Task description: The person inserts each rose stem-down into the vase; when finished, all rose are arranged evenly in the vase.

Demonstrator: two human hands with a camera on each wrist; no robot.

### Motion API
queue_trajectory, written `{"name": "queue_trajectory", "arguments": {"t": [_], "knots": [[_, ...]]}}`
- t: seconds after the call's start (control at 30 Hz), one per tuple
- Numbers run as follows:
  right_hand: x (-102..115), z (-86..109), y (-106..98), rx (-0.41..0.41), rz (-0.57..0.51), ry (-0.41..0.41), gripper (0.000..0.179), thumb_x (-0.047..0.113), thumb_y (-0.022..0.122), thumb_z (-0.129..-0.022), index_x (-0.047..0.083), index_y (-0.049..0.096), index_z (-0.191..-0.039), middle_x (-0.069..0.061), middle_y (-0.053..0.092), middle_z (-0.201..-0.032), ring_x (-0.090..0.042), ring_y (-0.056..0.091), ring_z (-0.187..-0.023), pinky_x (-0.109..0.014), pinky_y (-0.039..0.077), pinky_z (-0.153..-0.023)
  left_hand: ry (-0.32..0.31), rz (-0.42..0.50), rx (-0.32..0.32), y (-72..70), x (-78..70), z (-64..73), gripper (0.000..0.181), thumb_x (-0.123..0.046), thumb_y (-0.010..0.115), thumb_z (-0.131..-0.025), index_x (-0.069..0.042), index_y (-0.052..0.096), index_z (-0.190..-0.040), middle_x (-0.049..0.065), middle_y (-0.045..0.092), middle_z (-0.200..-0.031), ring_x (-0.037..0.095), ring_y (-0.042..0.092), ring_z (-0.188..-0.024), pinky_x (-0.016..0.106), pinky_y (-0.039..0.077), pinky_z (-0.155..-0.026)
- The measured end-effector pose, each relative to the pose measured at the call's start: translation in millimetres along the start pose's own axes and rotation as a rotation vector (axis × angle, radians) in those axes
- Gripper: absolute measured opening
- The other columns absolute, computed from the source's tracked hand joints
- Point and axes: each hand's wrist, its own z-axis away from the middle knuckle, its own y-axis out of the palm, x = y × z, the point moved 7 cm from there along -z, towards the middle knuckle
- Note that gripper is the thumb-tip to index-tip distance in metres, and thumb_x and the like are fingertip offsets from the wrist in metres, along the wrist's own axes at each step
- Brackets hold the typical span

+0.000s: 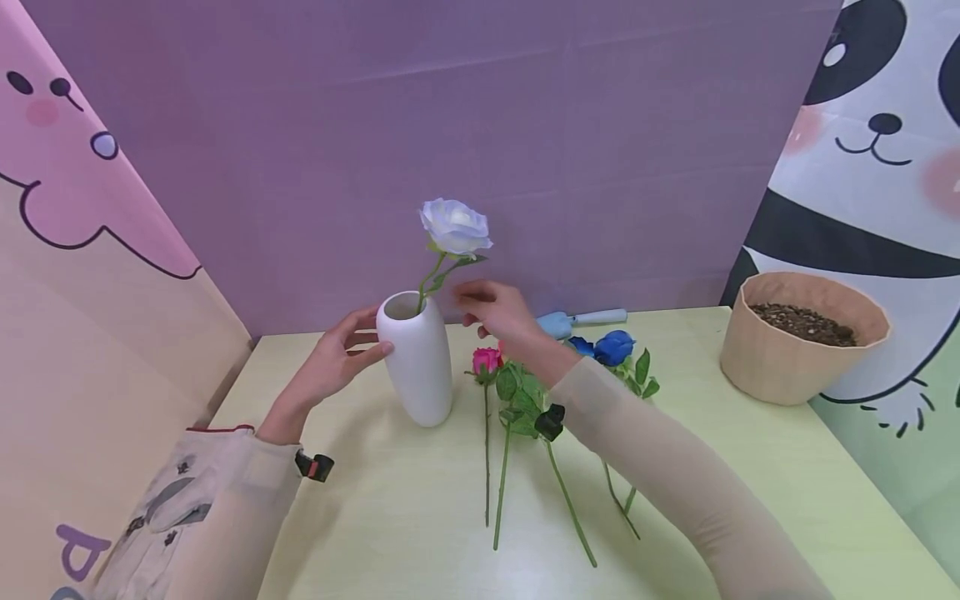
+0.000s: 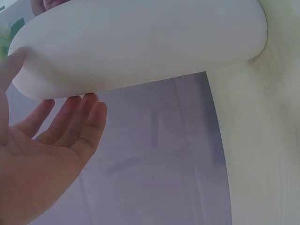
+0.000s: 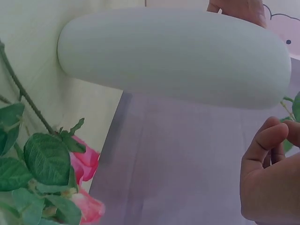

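A tall white vase [image 1: 418,367] stands upright toward the left of the table [image 1: 420,525], set in a little from the far edge, where a purple cloth [image 1: 480,125] rises. The person's left grip [image 1: 330,362] holds it high on its left side, thumb at the front and fingers round the back. A white rose [image 1: 456,229] stands in the mouth, leaning right, its bloom well above the rim. Just right of its stem the right grip [image 1: 501,310] has its fingers curled together; I cannot tell whether they pinch a leaf.

Right of the vase there is a narrow gap, then a pink rose [image 1: 487,361] with a coral rose [image 3: 91,207] beside it, then blue roses [image 1: 615,347], partly under the right sleeve [image 1: 660,458]. Their stems point toward the near side, with pale tabletop on past the tips. A blue trowel [image 1: 600,317] lies along the far edge. Far right, near the table's right edge, a tan planter holds dark soil [image 1: 802,323], well apart from the flowers.
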Motion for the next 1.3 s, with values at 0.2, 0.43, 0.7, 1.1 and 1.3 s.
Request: {"name": "queue_trajectory", "arguments": {"t": [0.2,0.43,0.7,1.1,1.3], "knots": [[-5.4,3.8,-12.0,0.015,0.01,0.013,0.032,0.025,0.061,-0.1,0.016,0.064,-0.131,-0.007,0.065,-0.123,-0.021,0.065,-0.092,-0.023,0.05,-0.061,-0.007,0.005,-0.003,0.0,-2.3,2.0,0.074,-0.043,0.072,-0.091,-0.024,0.036,-0.153,0.007,0.049,-0.148,0.031,0.054,-0.134,0.053,0.051,-0.103],[-10.2,12.5,-26.9,0.029,-0.015,0.026,0.035,0.026,0.061,-0.101,0.015,0.061,-0.134,-0.007,0.063,-0.124,-0.019,0.064,-0.094,-0.025,0.052,-0.061,-0.007,0.003,-0.006,0.2,-3.4,3.8,0.073,-0.044,0.07,-0.092,-0.023,0.036,-0.154,0.008,0.047,-0.149,0.033,0.051,-0.136,0.055,0.05,-0.104],[-15.1,22.6,-43.5,0.048,-0.001,0.027,0.034,0.029,0.061,-0.1,0.015,0.062,-0.131,-0.006,0.062,-0.124,-0.02,0.064,-0.094,-0.027,0.052,-0.07,-0.019,0.012,0.003,1.7,-2.3,3.1,0.071,-0.041,0.068,-0.094,-0.021,0.035,-0.154,0.01,0.045,-0.151,0.034,0.046,-0.14,0.056,0.047,-0.108],[-21.8,39.0,-66.5,0.071,0.034,0.061,0.034,0.033,0.062,-0.099,0.019,0.061,-0.131,-0.003,0.061,-0.13,-0.019,0.063,-0.101,-0.028,0.051,-0.069,-0.001,0.092,0.05,6.4,-3.9,0.8,0.076,-0.036,0.07,-0.094,-0.02,0.029,-0.157,0.01,0.04,-0.155,0.034,0.044,-0.142,0.055,0.045,-0.11],[-28.9,45.7,-79.8,0.086,0.028,0.067,0.036,0.034,0.062,-0.099,0.018,0.059,-0.132,-0.001,0.06,-0.128,-0.019,0.063,-0.101,-0.03,0.052,-0.071,0.03,0.111,0.072,8.4,-4.8,-0.8,0.074,-0.032,0.068,-0.095,-0.022,0.029,-0.157,0.009,0.041,-0.154,0.033,0.045,-0.142,0.055,0.045,-0.111]]}}
